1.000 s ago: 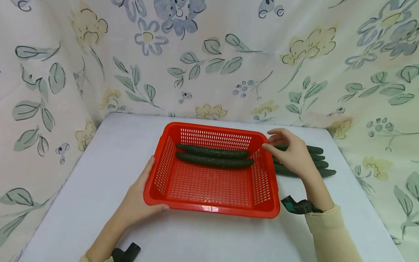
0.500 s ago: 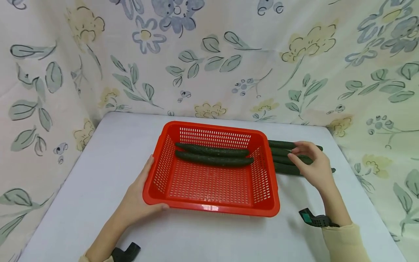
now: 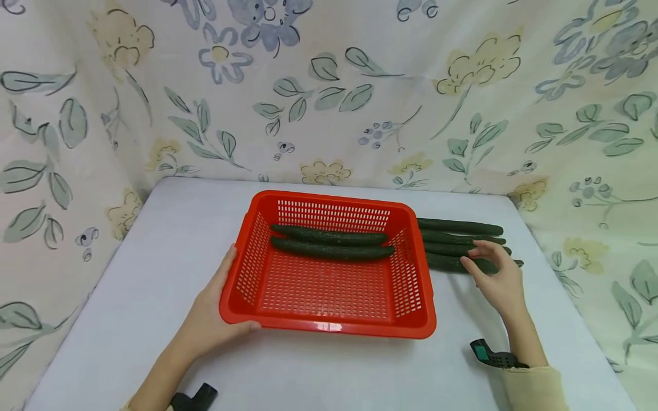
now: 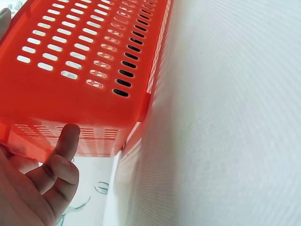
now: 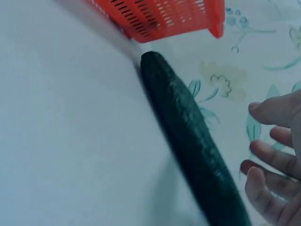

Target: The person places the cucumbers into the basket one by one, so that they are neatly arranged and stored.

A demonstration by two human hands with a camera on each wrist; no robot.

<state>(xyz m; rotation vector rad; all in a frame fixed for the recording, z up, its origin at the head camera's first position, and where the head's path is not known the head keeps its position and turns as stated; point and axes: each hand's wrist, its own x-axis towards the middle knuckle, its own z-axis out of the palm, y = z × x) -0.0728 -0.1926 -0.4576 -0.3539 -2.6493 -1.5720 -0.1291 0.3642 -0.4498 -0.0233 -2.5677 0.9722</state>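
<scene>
A red plastic basket with slotted walls stands mid-table, and two dark green cucumbers lie side by side in its back half. My left hand grips its front left corner, thumb along the front rim and fingers against the left side. In the left wrist view, bent fingers show beside the basket wall. Several more cucumbers lie in a row right of the basket. Over the nearest cucumber hovers my right hand, thumb and fingers apart and curved, holding nothing.
A white cloth covers the table. Behind it and along both sides hangs a floral curtain. The basket's right wall stands close to the left ends of the loose cucumbers.
My right hand has left the basket's right rim and moved right and toward me, down to the nearest loose cucumber. The left hand keeps its place on the basket.
</scene>
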